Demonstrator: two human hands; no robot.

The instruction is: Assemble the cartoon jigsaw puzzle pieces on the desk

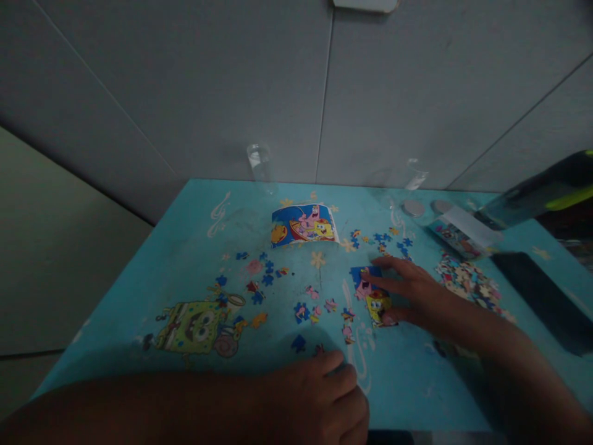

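Note:
My right hand (pixel 412 287) lies with its fingers apart over a small joined section of jigsaw puzzle (pixel 373 296), showing a pink figure and a yellow figure. Its fingertips touch that section's right side. Near the table's front edge, my left hand (pixel 324 395) is closed, with the fingers curled under; whether anything is inside is hidden. A puzzle piece (pixel 319 350) shows just beyond its thumb. Loose puzzle pieces (pixel 301 311) lie between the hands and farther left. Behind them stands a slightly curled reference picture (pixel 304 225) with the same figures.
On the right are a heap of mixed pieces (pixel 467 281), a dark flat case (pixel 542 300), a picture card (pixel 458 238) and a bottle (pixel 532 191). Clear tubes (pixel 262 167) and round lids (pixel 413 208) stand along the wall. The blue table (pixel 185 247) has printed cartoons.

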